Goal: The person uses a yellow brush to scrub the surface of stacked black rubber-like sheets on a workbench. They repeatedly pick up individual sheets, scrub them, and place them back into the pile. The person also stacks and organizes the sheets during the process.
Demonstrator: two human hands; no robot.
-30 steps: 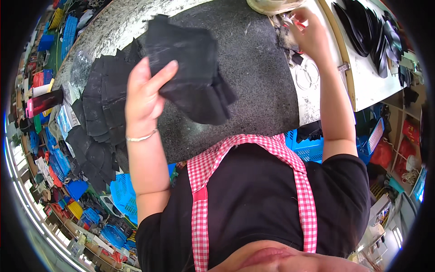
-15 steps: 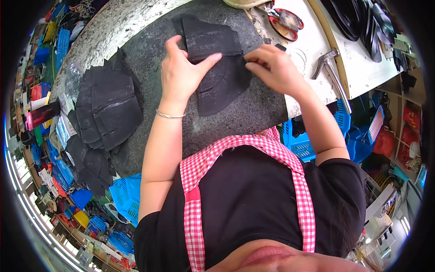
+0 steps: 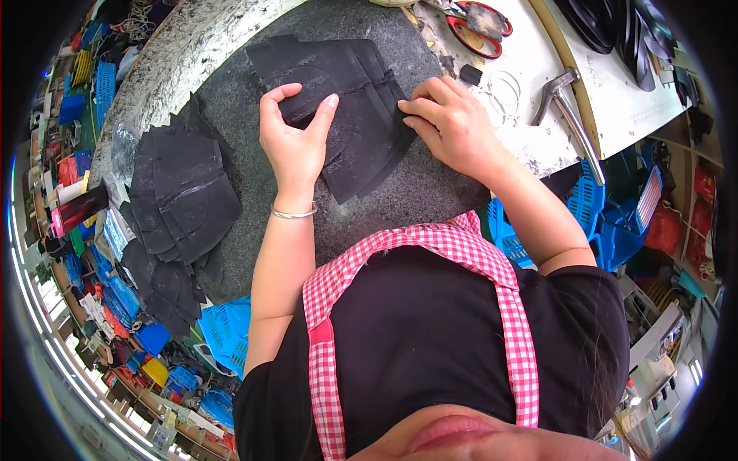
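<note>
A black flat piece of sheet material (image 3: 354, 84), fabric or leather, lies on the dark speckled work surface (image 3: 292, 223) in front of me. It shows seams and layered edges along its right side. My right hand (image 3: 453, 127) pinches that right edge between thumb and fingertips. Over the piece's left part rests my left hand (image 3: 296, 142), thumb and forefinger spread apart, its other fingers partly hidden. To the left of it is a stack of similar black pieces (image 3: 188, 184), overlapping and uneven. Smaller black pieces (image 3: 161, 280) lie just below that stack.
Red-handled scissors (image 3: 492, 50) lie at the far right, with a metal hammer (image 3: 565, 115) nearer me on the white tabletop (image 3: 523, 142). Glossy black strips (image 3: 607, 38) sit beyond a wooden strip. Blue plastic baskets (image 3: 227, 330) stand below the table edge.
The black piece now extends farther left, with several layered edges showing at its right. My left hand has shifted slightly left and down; my right hand has moved slightly left, still pinching the edge.
</note>
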